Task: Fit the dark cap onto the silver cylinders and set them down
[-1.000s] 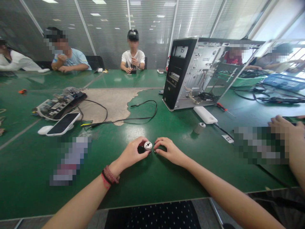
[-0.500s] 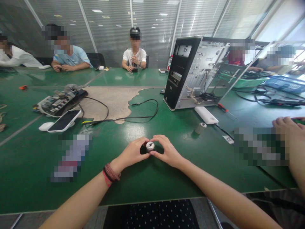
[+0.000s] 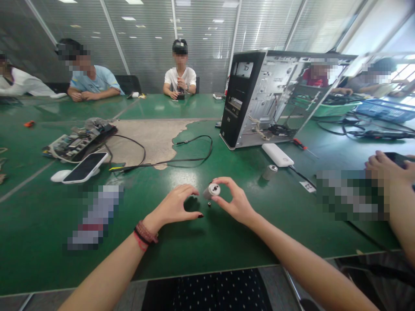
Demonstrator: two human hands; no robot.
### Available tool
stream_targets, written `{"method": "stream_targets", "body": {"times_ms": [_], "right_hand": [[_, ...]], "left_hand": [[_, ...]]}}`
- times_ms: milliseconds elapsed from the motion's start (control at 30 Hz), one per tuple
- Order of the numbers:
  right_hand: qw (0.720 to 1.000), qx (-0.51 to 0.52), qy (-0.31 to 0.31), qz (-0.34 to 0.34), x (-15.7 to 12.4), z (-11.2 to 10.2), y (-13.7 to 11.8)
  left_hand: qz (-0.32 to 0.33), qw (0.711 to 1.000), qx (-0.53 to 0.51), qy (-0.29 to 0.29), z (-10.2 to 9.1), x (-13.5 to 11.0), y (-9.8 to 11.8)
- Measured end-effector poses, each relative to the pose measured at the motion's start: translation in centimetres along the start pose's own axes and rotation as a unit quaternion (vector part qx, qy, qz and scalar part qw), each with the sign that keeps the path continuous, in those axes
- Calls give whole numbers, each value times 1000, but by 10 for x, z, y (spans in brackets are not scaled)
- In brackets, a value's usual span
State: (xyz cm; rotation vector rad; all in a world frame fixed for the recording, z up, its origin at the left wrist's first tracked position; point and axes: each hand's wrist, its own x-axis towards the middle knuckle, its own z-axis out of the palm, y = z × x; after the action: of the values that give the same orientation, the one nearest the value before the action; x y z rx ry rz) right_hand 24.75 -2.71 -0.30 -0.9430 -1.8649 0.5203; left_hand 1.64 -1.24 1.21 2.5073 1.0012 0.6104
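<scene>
A small silver metal cylinder (image 3: 212, 190) is pinched between the thumb and fingers of my right hand (image 3: 234, 202), just above the green table (image 3: 201, 246). My left hand (image 3: 173, 206) hovers beside it with curved, parted fingers and holds nothing. A tiny dark part (image 3: 209, 204) lies on the table between the two hands. A second silver cylinder (image 3: 269, 172) lies on the table further right.
An open computer case (image 3: 259, 98) stands at the back right, with a white power bank (image 3: 277, 154) and a red screwdriver (image 3: 301, 146) near it. A phone (image 3: 85, 167), a circuit board (image 3: 78, 140) and a black cable (image 3: 181, 160) lie left. Another person's hand (image 3: 389, 172) rests at the right; people sit across.
The cylinder has passed from my left hand to my right hand, which lifted it slightly to the right. My left hand let go and opened.
</scene>
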Motion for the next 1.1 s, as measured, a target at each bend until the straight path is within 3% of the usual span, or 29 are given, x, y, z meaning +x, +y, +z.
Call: {"method": "stream_targets", "body": {"times_ms": [133, 267, 367, 533, 733, 900, 1033, 1100], "right_hand": [[992, -52, 66, 92, 13, -44, 16], [975, -169, 33, 142, 16, -104, 38], [962, -192, -24, 194, 3, -145, 57], [919, -270, -11, 288, -23, -184, 92], [900, -262, -28, 346, -32, -187, 108], [905, -270, -7, 329, -25, -178, 98], [903, -366, 96, 205, 2, -144, 62], [926, -345, 116, 97, 14, -111, 38]], "left_hand": [[0, 1000, 10, 4, 1, -1, 0], [3, 1000, 18, 4, 2, -1, 1], [5, 1000, 23, 7, 2, -2, 2], [4, 999, 38, -1, 5, -2, 1], [2, 999, 50, -10, 7, -2, -1], [3, 998, 56, -3, 7, -2, -1], [3, 998, 60, 0, 7, -3, 0], [2, 998, 61, 2, 8, -2, 0]]}}
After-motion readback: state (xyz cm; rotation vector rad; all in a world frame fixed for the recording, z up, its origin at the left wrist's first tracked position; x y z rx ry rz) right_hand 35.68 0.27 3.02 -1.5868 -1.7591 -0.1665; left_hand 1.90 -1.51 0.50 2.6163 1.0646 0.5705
